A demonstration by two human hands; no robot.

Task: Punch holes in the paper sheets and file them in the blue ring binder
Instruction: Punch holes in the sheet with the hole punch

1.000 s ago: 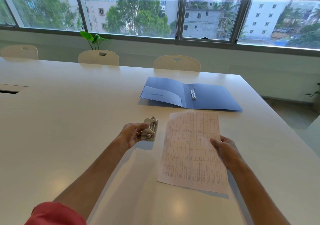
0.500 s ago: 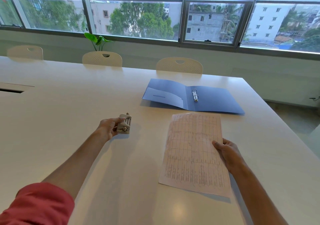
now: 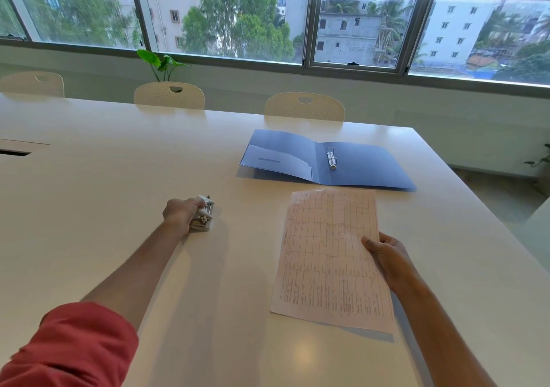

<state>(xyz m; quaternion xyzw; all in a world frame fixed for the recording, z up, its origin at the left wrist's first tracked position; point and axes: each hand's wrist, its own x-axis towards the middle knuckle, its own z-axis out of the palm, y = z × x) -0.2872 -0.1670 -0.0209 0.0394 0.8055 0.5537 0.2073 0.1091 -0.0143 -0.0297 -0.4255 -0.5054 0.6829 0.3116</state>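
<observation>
The blue ring binder lies open on the white table, its metal rings standing near the spine. In front of it lie the paper sheets, pinkish with a printed grid. My right hand pinches their right edge, thumb on top. Well to the left, my left hand grips a small white and metal hole punch that rests on the table. The punch is apart from the sheets.
Three cream chairs, one of them, stand along the table's far edge below the windows. A green plant rises behind them. A cable slot is cut into the table at far left. The table's right edge drops to the floor.
My left hand has carried the hole punch leftward, away from the sheets, and set it on the table. My right hand still holds the sheets in the same spot.
</observation>
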